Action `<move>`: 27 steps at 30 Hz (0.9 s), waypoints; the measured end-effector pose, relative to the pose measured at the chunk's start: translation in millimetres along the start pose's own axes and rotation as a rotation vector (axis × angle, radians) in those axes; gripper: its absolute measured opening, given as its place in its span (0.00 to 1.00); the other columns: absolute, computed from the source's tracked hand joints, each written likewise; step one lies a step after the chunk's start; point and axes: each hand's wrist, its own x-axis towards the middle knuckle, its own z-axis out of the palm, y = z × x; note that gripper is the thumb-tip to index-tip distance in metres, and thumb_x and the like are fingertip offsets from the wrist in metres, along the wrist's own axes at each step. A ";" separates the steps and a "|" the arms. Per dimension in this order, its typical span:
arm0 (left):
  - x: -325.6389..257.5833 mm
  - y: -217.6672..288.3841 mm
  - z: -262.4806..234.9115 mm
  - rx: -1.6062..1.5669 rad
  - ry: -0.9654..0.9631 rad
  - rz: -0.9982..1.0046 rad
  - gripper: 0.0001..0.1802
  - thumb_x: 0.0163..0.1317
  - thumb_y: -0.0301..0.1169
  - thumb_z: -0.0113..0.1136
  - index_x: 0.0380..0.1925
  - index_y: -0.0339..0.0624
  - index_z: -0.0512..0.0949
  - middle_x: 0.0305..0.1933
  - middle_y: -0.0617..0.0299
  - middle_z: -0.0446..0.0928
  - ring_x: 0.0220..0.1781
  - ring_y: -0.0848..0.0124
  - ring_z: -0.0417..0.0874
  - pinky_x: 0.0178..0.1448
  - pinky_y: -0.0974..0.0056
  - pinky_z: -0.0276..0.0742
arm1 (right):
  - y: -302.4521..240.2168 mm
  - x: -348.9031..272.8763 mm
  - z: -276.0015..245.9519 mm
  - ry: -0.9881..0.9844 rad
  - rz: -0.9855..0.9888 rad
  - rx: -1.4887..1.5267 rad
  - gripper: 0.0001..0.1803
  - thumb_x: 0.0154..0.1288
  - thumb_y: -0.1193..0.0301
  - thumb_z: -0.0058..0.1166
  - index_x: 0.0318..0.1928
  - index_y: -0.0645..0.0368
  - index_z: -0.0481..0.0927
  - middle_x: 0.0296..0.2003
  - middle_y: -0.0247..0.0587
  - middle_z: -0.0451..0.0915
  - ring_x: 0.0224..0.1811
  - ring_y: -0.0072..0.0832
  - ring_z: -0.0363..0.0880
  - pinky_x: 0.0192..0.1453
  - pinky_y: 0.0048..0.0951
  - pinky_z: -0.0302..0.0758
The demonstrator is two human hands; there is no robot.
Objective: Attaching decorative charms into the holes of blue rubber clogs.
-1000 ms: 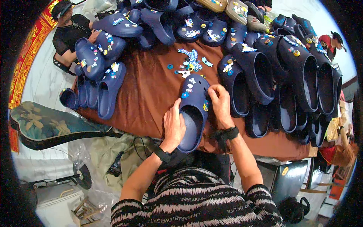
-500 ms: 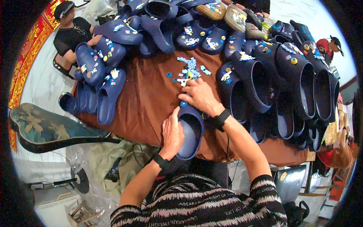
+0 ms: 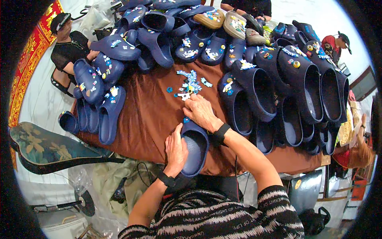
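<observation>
A navy blue clog (image 3: 195, 149) lies at the table's near edge, its heel toward me. My left hand (image 3: 176, 149) grips its left side, fingers along the shoe and thumb by the upper. Over the clog's toe reaches my right hand (image 3: 202, 112), its fingers bent and drawn together at a small pile of shoe charms (image 3: 193, 84). A white charm (image 3: 184, 96) shows at these fingertips; whether it is pinched cannot be made out. A blue charm (image 3: 186, 119) sits on the clog's upper, just below the right hand.
Decorated navy clogs (image 3: 107, 115) are heaped at the left, back and right (image 3: 258, 95) of the brown cloth-covered table (image 3: 147, 119). A tan clog (image 3: 210, 18) lies at the back. A dark floral-patterned seat (image 3: 55, 145) stands at the left. Other people (image 3: 69, 44) are around the table.
The whole view has shifted, so the scene sits lower and a little to the left. Both hands keep nearly the same places on the clog and by the charms.
</observation>
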 end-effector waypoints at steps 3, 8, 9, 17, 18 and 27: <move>0.3 0.9 -0.5 0.001 -0.028 -0.024 0.30 0.66 0.23 0.49 0.70 0.40 0.62 0.60 0.43 0.75 0.62 0.46 0.73 0.68 0.47 0.63 | 2.3 -2.1 3.9 -0.020 0.033 0.004 0.12 0.60 0.63 0.60 0.32 0.59 0.77 0.34 0.47 0.78 0.39 0.46 0.79 0.41 0.48 0.77; -1.0 -2.7 -0.2 0.011 -0.041 -0.011 0.32 0.66 0.22 0.48 0.72 0.43 0.61 0.67 0.46 0.70 0.64 0.45 0.71 0.69 0.47 0.64 | -4.8 3.6 -3.5 -0.023 0.132 -0.054 0.18 0.61 0.60 0.61 0.42 0.61 0.74 0.32 0.50 0.81 0.36 0.48 0.83 0.38 0.49 0.78; -1.7 -3.8 -0.6 0.012 -0.040 -0.010 0.32 0.66 0.22 0.48 0.72 0.43 0.61 0.67 0.46 0.70 0.64 0.45 0.71 0.69 0.47 0.64 | -6.1 8.2 -7.4 -0.116 0.195 -0.081 0.21 0.61 0.59 0.61 0.44 0.62 0.73 0.33 0.52 0.83 0.35 0.49 0.84 0.36 0.49 0.79; -0.9 -0.1 0.5 0.011 0.002 0.012 0.33 0.62 0.20 0.52 0.70 0.41 0.63 0.60 0.44 0.75 0.60 0.47 0.74 0.67 0.47 0.64 | 12.2 11.0 0.3 -0.163 0.335 -0.013 0.16 0.64 0.66 0.54 0.44 0.65 0.72 0.29 0.58 0.84 0.32 0.54 0.85 0.38 0.54 0.81; -0.6 0.0 0.8 0.010 0.002 0.014 0.33 0.62 0.20 0.52 0.70 0.41 0.63 0.60 0.44 0.75 0.60 0.47 0.74 0.67 0.47 0.64 | 14.2 10.5 1.6 -0.163 0.330 -0.012 0.14 0.64 0.67 0.52 0.44 0.66 0.72 0.29 0.58 0.84 0.33 0.55 0.85 0.38 0.54 0.81; -0.3 -2.4 0.5 0.001 0.005 0.044 0.31 0.64 0.20 0.50 0.69 0.37 0.62 0.62 0.43 0.74 0.61 0.46 0.73 0.67 0.47 0.63 | 4.9 10.3 -7.8 -0.213 0.282 -0.004 0.14 0.65 0.68 0.52 0.45 0.66 0.71 0.33 0.59 0.84 0.35 0.55 0.85 0.41 0.56 0.80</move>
